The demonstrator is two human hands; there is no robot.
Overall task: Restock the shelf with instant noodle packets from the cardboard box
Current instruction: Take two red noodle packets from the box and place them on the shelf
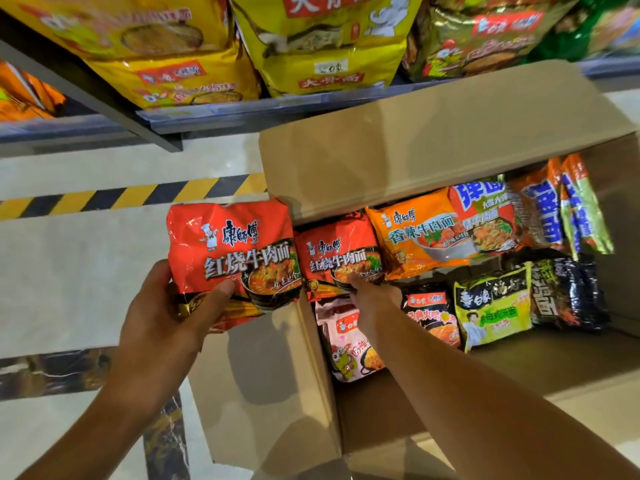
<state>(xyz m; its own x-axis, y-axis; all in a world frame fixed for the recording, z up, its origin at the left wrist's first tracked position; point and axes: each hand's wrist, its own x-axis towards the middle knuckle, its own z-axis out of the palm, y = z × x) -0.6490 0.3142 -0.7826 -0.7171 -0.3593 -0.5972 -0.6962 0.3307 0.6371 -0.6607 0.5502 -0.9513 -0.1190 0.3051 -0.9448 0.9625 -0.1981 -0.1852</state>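
My left hand [162, 317] grips a red noodle packet [232, 251] by its lower left corner, holding it just outside the left wall of the open cardboard box [263, 375]. My right hand [372, 296] reaches into the box and its fingers touch the lower edge of a second red packet [337, 258]; whether they grip it is hidden. Beside that packet lie an orange packet [419, 233], a pink one [346, 341], a green one [491, 310] and black ones [568, 292]. The shelf [225, 114] above carries yellow multipacks [187, 77].
The box's far flap [433, 133] stands up between the packets and the shelf edge. A yellow-black hazard stripe [131, 195] runs along the floor at the left. More orange packs [24, 91] sit on a lower shelf at far left.
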